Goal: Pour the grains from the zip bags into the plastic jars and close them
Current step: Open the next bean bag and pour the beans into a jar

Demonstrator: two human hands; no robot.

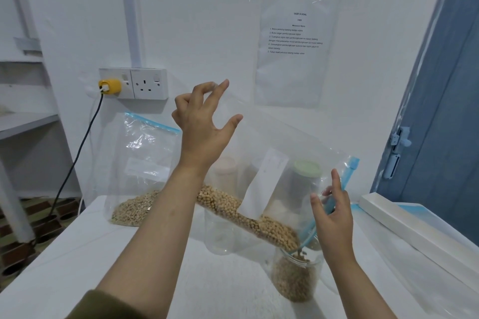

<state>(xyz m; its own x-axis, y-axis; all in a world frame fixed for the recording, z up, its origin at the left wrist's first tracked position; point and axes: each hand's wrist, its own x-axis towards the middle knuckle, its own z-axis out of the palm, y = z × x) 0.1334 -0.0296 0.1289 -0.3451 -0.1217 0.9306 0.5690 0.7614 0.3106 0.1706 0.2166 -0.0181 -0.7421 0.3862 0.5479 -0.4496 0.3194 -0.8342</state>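
- The open jar point(295, 276) stands on the white table point(108, 261), near the right forearm, and it is already filled with tan grains for most of its height.
- Above this jar the person holds a clear zip bag point(261, 163) tilted, with its blue zip edge low and pointing into the mouth of the jar.
- The soybeans point(246, 215) lie along the lower edge of the bag in a long band that slopes down toward the jar; a few grains are falling in at the mouth.
- The left hand point(202, 122) is high and to the left of the jar. It pinches the upper corner of the bag between thumb and first fingers, while the other fingers are spread.
- The right hand point(334, 210) is just above the jar, at the zip end of the bag. Its thumb and fingers are bent around the blue zip strip and hold it.
- To the left of the jar, an empty clear jar point(220, 233) stands on the table, seen through the bag.
- Behind the jar, two closed jars show through the plastic: one with a green lid point(307, 168) and one with a pale pinkish lid point(225, 163).
- Far to the left of the jar, a second zip bag point(140, 163) with grains at its bottom leans against the wall.
- On the wall above the jar hangs a printed sheet point(293, 49); further left is a double socket point(134, 83) with a yellow plug.
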